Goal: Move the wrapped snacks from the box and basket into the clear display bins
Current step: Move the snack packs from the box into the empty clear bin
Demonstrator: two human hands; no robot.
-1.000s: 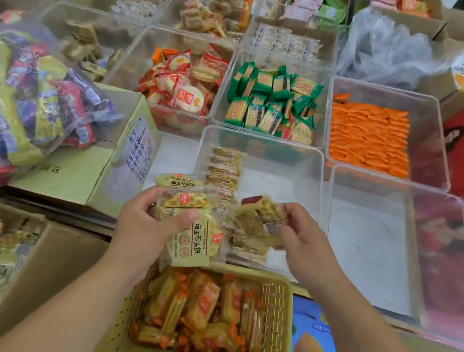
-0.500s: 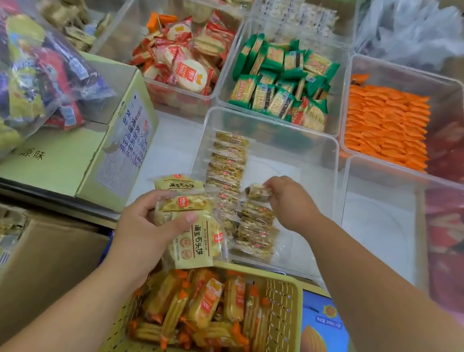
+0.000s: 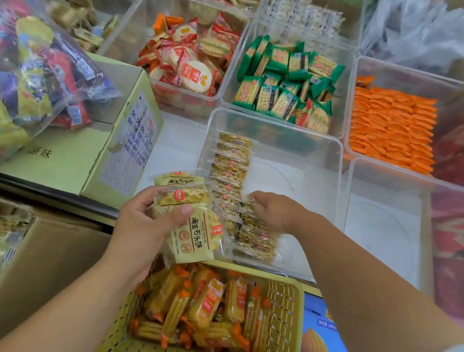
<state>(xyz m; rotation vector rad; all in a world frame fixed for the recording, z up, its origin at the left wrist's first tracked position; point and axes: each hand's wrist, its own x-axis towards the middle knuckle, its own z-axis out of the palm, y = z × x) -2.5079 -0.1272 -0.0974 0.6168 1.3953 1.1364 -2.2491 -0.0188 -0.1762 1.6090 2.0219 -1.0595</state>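
My left hand (image 3: 140,223) grips a stack of yellow wrapped snack packs (image 3: 193,229) above the far edge of the yellow basket (image 3: 284,296). My right hand (image 3: 278,212) reaches into the clear bin (image 3: 315,138) in front of me. Its fingers curl over a snack pack (image 3: 248,203) at the far end of a short second row (image 3: 255,241). A longer first row of the same packs (image 3: 231,158) lines the bin's left side. The basket holds several orange-yellow wrapped snacks (image 3: 206,302).
A brown cardboard box (image 3: 45,256) with packs stands at lower left. A green carton (image 3: 63,158) carries a bag of mixed snacks (image 3: 30,68). An empty clear bin (image 3: 386,220) sits to the right. Behind are bins of red (image 3: 191,57), green (image 3: 289,81) and orange packs (image 3: 390,126).
My right hand carried a pack from beside my left hand into the clear bin and set it down at the second row. My left hand stayed put with its stack.
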